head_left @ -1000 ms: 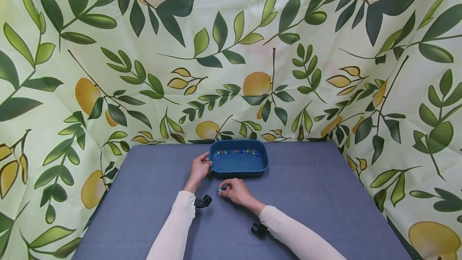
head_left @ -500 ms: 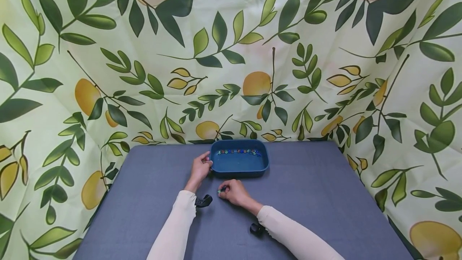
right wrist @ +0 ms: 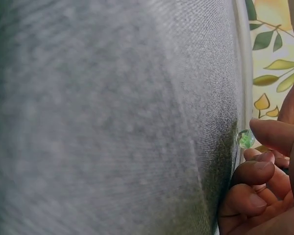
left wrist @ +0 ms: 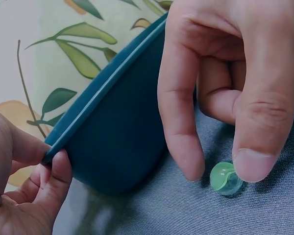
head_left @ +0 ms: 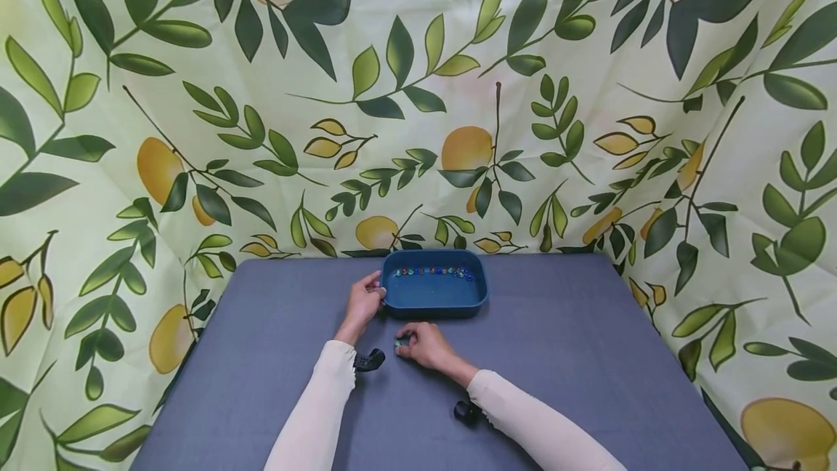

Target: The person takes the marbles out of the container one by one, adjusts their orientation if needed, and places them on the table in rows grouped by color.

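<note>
A dark blue plastic tub [head_left: 434, 302] stands at the back of the table, with a row of small coloured glass marbles [head_left: 438, 271] along its far side. At its left end my left hand [head_left: 362, 304] pinches the rim between thumb and fingers, seen close in the left wrist view. In front of the tub, my right hand [head_left: 428, 347] is low over the cloth. Its thumb and index fingertip are around a clear green marble [left wrist: 226, 178], pinching it. The thumb overlaps the marble's edge in the left wrist view. The other fingers are curled.
A blue-grey cloth [head_left: 536, 355] covers the table. Lemon-and-leaf patterned fabric [head_left: 392, 129] hangs behind it and along both sides. Black wrist cameras [head_left: 466, 413] stick out below the pale sleeves [head_left: 314, 405].
The hands and tub hold nearly the same places. The right fingers shift slightly around the green marble. The whole head view tilts a little.
</note>
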